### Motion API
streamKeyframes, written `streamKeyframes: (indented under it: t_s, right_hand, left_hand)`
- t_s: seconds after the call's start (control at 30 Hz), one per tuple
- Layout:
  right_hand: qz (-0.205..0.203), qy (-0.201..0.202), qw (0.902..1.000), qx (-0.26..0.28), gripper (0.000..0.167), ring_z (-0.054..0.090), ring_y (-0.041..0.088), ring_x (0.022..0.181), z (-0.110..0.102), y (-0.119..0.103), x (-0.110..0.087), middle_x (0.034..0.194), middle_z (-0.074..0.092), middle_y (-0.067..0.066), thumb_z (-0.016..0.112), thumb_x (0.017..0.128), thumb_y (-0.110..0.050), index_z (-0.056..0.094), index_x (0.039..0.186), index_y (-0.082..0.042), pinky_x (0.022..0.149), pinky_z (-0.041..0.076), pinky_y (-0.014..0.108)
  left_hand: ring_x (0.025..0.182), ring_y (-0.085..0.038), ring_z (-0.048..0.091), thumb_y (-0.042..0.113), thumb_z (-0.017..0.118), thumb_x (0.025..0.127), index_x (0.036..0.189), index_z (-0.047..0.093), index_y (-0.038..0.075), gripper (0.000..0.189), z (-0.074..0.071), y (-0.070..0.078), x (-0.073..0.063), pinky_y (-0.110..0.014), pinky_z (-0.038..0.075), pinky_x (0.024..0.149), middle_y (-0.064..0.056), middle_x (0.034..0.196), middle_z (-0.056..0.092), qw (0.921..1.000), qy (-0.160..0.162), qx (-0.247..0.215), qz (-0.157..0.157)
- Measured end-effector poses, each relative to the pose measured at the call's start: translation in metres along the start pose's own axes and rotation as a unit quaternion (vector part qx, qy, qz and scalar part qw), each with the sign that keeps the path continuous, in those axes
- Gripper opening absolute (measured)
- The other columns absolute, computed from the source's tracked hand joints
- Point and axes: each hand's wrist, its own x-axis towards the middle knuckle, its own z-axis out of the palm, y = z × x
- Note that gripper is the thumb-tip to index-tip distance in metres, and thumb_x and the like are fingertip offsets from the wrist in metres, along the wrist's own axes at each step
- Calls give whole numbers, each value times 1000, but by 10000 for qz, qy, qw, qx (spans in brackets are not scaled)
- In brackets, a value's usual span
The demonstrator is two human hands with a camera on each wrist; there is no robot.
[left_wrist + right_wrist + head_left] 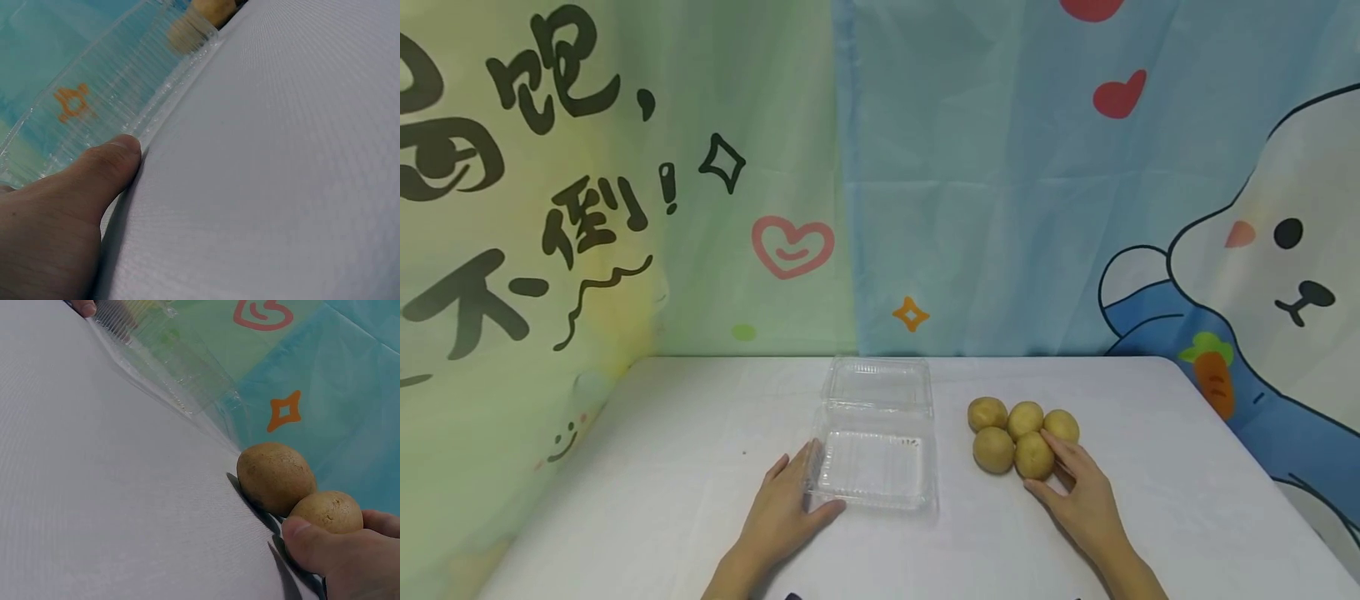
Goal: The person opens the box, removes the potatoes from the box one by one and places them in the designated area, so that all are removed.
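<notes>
A clear plastic clamshell box lies on the table with its lid folded back away from me. My left hand rests against the box's near left corner, fingers straight along its left side and thumb by its front edge. To the right of the box, several potatoes sit in a close group. My right hand holds the front right potato between thumb and fingers. Another potato touches it in the right wrist view. The far fingers of my right hand are partly hidden behind the held potato.
A white cloth covers the table. Behind it hangs a printed curtain with hearts, writing and a white cartoon animal. The back row of potatoes stands just beyond the front pair.
</notes>
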Motion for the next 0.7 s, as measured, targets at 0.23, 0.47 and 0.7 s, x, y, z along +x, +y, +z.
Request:
streamKeyframes:
  t_s: [0.23, 0.47, 0.7]
  right_hand:
    - [-117, 283, 9993, -228, 76, 30, -26, 112, 0, 7, 3, 124, 56, 16, 85, 68, -15, 52, 135, -4, 95, 25, -7]
    - [10, 517, 9982, -320, 65, 34, -26, 108, -17, 4, 13, 119, 59, 14, 84, 71, -15, 57, 128, 0, 90, 31, -7]
    - [-106, 622, 9980, 47, 53, 51, -14, 98, -29, -10, 26, 112, 59, 19, 79, 74, -2, 59, 123, 6, 85, 42, -1]
  left_hand:
    - [134, -27, 45, 57, 65, 80, 142, 38, -3, 91, 7, 0, 5, -48, 28, 116, -16, 144, 46, 10000, -11, -38, 3]
    - [138, -27, 39, 59, 64, 80, 143, 37, -3, 92, 19, 6, 23, -49, 21, 118, -17, 146, 44, 9997, -132, -167, -76]
    - [141, -30, 33, 60, 63, 80, 142, 38, -3, 92, 23, 1, 36, -54, 15, 118, -18, 146, 42, 9995, -155, -193, -184]
